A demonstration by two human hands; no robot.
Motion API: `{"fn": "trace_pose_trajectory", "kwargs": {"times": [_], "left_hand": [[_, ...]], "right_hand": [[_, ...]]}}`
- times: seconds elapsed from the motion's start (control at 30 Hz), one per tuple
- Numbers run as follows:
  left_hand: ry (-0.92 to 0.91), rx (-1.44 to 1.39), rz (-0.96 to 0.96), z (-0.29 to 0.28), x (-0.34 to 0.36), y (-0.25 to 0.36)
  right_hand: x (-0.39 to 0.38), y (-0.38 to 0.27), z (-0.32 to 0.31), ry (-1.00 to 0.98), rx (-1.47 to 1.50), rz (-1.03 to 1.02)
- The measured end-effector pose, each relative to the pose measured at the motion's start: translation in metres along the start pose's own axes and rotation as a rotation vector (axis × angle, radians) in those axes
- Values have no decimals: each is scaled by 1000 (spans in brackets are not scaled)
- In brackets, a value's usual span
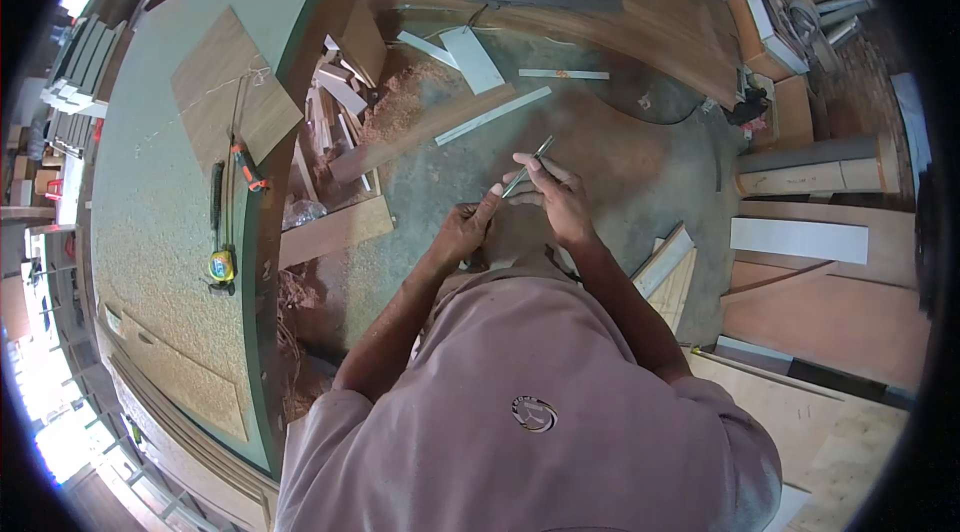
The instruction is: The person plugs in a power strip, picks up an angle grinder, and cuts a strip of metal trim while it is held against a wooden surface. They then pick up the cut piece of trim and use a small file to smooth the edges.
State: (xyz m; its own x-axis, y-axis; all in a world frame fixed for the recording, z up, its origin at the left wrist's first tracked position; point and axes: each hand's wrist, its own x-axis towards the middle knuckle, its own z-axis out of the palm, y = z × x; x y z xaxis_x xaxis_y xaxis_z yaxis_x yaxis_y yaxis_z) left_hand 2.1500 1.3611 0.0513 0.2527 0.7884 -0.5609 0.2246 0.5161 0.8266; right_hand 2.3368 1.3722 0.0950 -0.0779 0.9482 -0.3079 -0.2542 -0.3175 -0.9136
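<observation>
A slim, shiny silvery pen-like rod (543, 146) slants up to the right in front of my body. My right hand (563, 200) is closed around its middle, with the upper tip sticking out past the fingers. My left hand (468, 230) pinches the lower end near the thumb tip. The rod's exact kind is too small to make out. Beneath the hands is the grey floor (640, 167), dusted with reddish sawdust.
On the left, a green-topped workbench (150, 232) carries a wood panel (225, 72), an orange-and-black handled tool (245, 167) and a yellow tape measure (221, 266). White strips (493, 116) and offcuts (340, 90) lie ahead. Boards (800, 240) are stacked at right.
</observation>
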Motion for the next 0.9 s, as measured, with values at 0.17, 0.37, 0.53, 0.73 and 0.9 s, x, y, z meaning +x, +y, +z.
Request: {"fn": "trace_pose_trajectory", "kwargs": {"times": [0.17, 0.37, 0.53, 0.73, 0.9], "left_hand": [[-20, -47, 50, -13, 28, 3], [210, -170, -4, -18, 27, 24], [453, -384, -209, 1, 20, 24], [956, -289, -163, 57, 19, 5], [1213, -100, -321, 95, -16, 18]], "right_hand": [[47, -1, -13, -100, -8, 71], [111, -12, -6, -368, -190, 153], [162, -6, -2, -714, -337, 99], [186, -5, 8, -851, -60, 644], [164, 13, 16, -946, -99, 805]]}}
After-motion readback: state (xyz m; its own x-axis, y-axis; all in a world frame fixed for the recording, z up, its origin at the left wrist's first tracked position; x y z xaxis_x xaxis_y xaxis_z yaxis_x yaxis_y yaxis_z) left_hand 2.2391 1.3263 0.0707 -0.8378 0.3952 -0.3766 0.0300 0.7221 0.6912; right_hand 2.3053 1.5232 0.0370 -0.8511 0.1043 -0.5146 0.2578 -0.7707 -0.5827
